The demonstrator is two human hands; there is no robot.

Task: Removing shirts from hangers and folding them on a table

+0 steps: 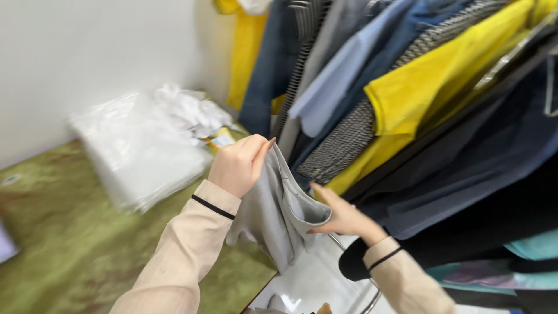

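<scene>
A grey garment (278, 216) hangs among clothes on a rail. My left hand (238, 164) is closed around its upper edge, pinching the fabric near the top. My right hand (343, 218) reaches in from the lower right, its fingers under a fold of the same grey cloth and partly hidden by it. Both arms wear beige sleeves with a black band at each wrist.
A rack of hanging clothes fills the right: a yellow top (418, 87), a light blue shirt (334, 81), a houndstooth piece (349, 139), dark navy garments (482, 168). A stack of clear plastic bags (139, 151) lies on the green cloth surface (64, 244) by the white wall.
</scene>
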